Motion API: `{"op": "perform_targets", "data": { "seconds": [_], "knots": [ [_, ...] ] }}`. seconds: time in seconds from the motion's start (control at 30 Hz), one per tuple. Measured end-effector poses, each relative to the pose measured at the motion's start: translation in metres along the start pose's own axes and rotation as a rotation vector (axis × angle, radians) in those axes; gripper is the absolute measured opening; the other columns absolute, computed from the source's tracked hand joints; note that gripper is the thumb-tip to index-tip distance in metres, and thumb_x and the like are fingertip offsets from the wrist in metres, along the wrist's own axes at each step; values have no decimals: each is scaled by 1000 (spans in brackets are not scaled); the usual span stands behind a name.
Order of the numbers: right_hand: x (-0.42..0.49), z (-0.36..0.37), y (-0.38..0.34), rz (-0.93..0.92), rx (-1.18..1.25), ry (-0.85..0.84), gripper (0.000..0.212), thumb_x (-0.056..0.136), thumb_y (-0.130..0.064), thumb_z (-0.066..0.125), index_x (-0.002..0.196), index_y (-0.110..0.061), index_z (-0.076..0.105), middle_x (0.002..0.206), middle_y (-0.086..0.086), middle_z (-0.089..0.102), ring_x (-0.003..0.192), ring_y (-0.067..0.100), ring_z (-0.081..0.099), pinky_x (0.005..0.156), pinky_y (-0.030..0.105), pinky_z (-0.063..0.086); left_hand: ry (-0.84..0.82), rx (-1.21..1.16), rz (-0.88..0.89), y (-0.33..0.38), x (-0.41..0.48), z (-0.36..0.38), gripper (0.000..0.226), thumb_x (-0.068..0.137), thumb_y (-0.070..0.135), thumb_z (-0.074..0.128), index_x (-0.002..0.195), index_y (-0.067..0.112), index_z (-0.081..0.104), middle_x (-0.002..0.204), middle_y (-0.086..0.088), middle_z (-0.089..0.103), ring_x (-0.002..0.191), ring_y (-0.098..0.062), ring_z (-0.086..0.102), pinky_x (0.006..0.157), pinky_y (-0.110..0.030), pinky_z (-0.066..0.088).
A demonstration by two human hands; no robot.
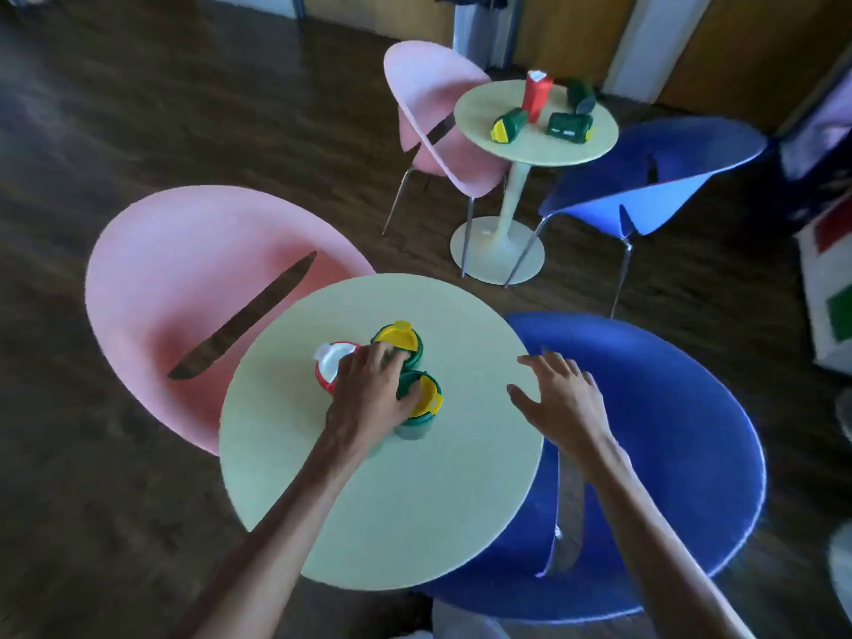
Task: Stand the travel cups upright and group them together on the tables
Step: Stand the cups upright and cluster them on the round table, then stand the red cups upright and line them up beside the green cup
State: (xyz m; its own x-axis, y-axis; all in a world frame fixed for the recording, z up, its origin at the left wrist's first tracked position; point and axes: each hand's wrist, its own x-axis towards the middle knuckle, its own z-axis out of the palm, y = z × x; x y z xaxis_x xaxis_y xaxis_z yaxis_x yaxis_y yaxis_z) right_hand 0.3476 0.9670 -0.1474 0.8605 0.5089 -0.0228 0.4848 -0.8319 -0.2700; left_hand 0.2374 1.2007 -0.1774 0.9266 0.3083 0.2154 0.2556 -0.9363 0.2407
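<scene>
Travel cups [425, 395] look like light, stiff plastic (lids maybe slick), so grab the body; left hand [369, 398] curls fingers over one, right hand [562, 401] fingers spread.

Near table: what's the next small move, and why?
Probably lift the left hand off the near group: the red cup and two green cups stand upright together. On the far table, three tipped cups lie on their sides, so they likely come next.
</scene>
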Motion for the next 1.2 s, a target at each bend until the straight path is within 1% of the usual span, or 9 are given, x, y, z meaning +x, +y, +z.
{"op": "perform_targets", "data": {
  "seconds": [0.07, 0.2, 0.33, 0.53, 0.7, 0.83, 0.93, 1.1, 1.2],
  "knots": [
    [-38, -17, 26, 102, -51, 30, 52, 86, -45, 55, 135, -30, 47, 130, 0, 56, 119, 24, 51, 95, 38, 38, -96, 13, 112, 37, 6, -2, 47, 74, 50, 47, 100, 14, 64, 96, -6, 61, 86, -32, 61, 72, -40, 48],
    [-117, -50, 84, 358, -66, 90, 49, 85, -47, 56, 130, -28, 50, 125, -1, 58, 118, 24, 52, 96, 39, 38, -235, -28, 324, 130, 10, -1, 46, 82, 48, 53, 113, 15, 59, 109, -6, 59, 101, -30, 57, 85, -40, 41],
    [-189, -75, 143, 595, -41, 124, 50, 83, -50, 57, 129, -30, 49, 127, 0, 56, 121, 23, 50, 99, 37, 37, -278, -110, 523, 223, 3, 8, 47, 84, 48, 56, 121, 19, 55, 116, -2, 57, 108, -25, 55, 88, -37, 38],
    [-293, -101, 239, 835, 2, 242, 45, 81, -50, 57, 122, -34, 52, 123, -4, 57, 117, 19, 53, 94, 35, 41, -306, -120, 793, 381, -20, 38, 50, 85, 50, 54, 126, 20, 54, 119, -1, 57, 110, -25, 54, 90, -38, 38],
    [-360, -121, 332, 945, 14, 245, 44, 83, -52, 56, 121, -29, 52, 122, -3, 57, 118, 20, 53, 93, 33, 40, -365, -165, 916, 520, -46, 70, 51, 84, 53, 54, 126, 23, 53, 123, 0, 53, 112, -23, 53, 91, -37, 38],
    [-389, -145, 396, 975, 14, 238, 45, 83, -53, 56, 120, -29, 53, 122, -3, 58, 117, 20, 54, 95, 36, 42, -396, -154, 970, 606, -62, 86, 51, 84, 55, 52, 125, 25, 52, 123, 2, 54, 113, -22, 53, 91, -36, 39],
    [-399, -160, 443, 1005, 19, 244, 49, 83, -53, 55, 124, -28, 52, 125, -4, 57, 118, 19, 54, 96, 35, 42, -434, -154, 995, 658, -62, 95, 51, 85, 56, 51, 126, 25, 51, 124, 2, 54, 114, -20, 53, 92, -36, 40],
    [-400, -182, 527, 1056, 33, 244, 49, 85, -53, 52, 127, -29, 48, 127, -6, 56, 121, 17, 51, 95, 35, 40, -428, -170, 1061, 747, -39, 118, 51, 85, 55, 52, 126, 25, 52, 123, 3, 57, 111, -19, 56, 90, -36, 41],
    [-389, -201, 581, 1088, 7, 258, 45, 84, -53, 52, 123, -30, 49, 120, -6, 57, 118, 18, 53, 92, 34, 39, -414, -189, 1113, 807, -12, 135, 51, 85, 55, 53, 126, 25, 52, 123, 3, 57, 112, -19, 56, 91, -36, 41]
  ]
}}
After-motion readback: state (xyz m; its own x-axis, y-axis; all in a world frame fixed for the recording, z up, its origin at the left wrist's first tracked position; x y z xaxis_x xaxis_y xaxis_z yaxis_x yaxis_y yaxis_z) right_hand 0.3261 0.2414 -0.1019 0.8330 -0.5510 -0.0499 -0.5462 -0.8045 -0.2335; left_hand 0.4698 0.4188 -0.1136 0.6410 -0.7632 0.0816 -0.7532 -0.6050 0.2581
